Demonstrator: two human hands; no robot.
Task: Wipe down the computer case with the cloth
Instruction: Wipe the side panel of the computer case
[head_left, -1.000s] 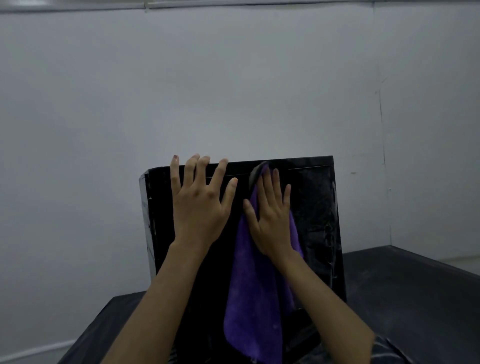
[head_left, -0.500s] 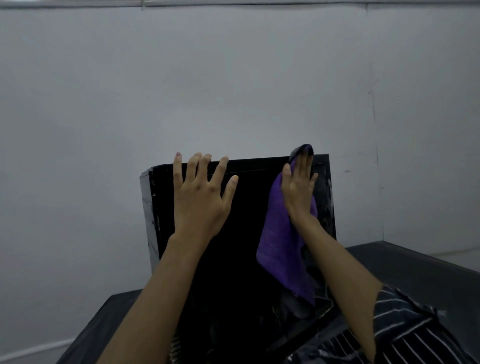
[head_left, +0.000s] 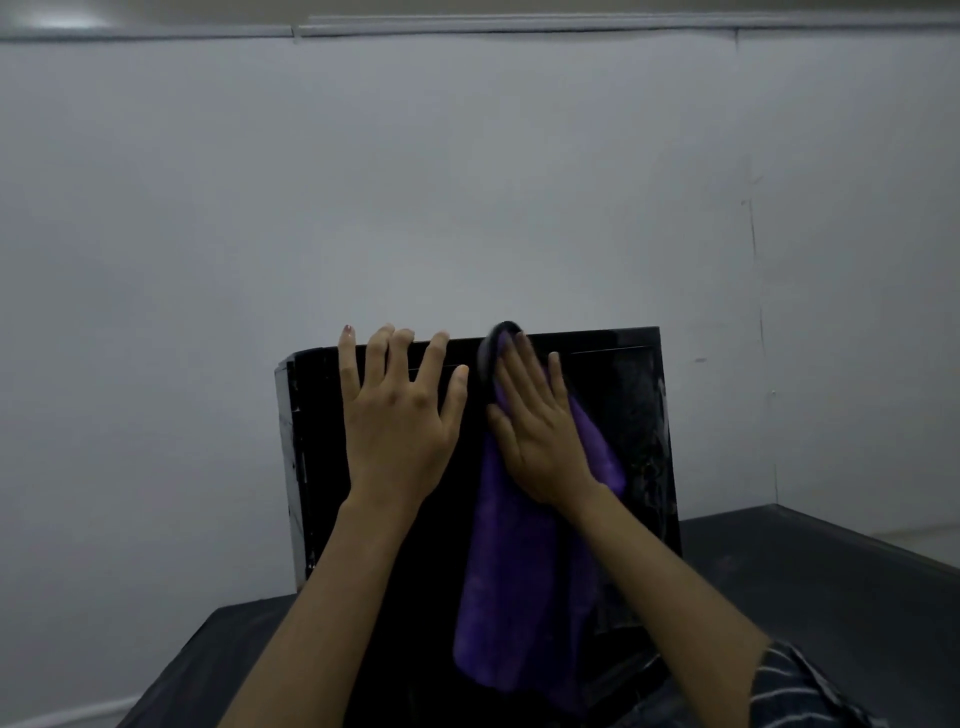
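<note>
1. Right hand — flat, fingers straight, pressing purple cloth on the panel; back at 12 o'clock from the top corner at 2 o'clock half a second ago, so probably wiping in side-to-side passes.
2. Left hand — unchanged, spread flat, gripping nothing, bracing.
3. Computer case — upright on dark table, centre frame; broad panel facing viewer, long axis apparently 12–6 o'clock.
</note>
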